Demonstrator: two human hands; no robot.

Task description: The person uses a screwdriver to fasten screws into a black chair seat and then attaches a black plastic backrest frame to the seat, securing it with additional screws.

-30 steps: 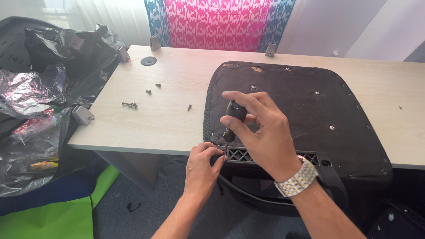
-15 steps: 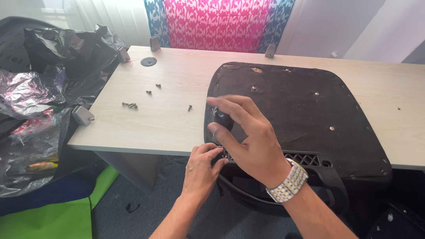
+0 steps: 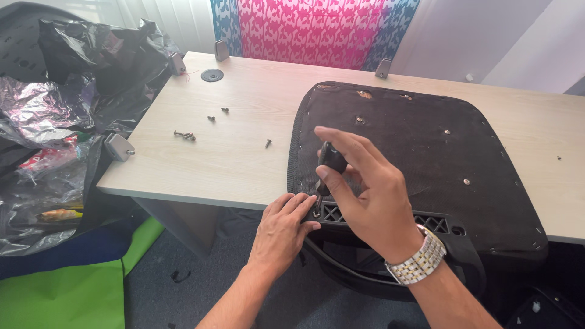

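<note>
The right hand (image 3: 365,195) grips a short black screwdriver (image 3: 329,164), its tip down on a screw (image 3: 315,213) in the plastic bracket (image 3: 390,220) at the near edge of the upturned black seat (image 3: 420,152). The left hand (image 3: 281,234) has its fingers curled on the bracket just beside the screw, holding nothing else. The seat lies on the wooden bench (image 3: 219,164). Loose screws (image 3: 186,135) sit well apart to the left, near crumpled black bags (image 3: 73,73).
</note>
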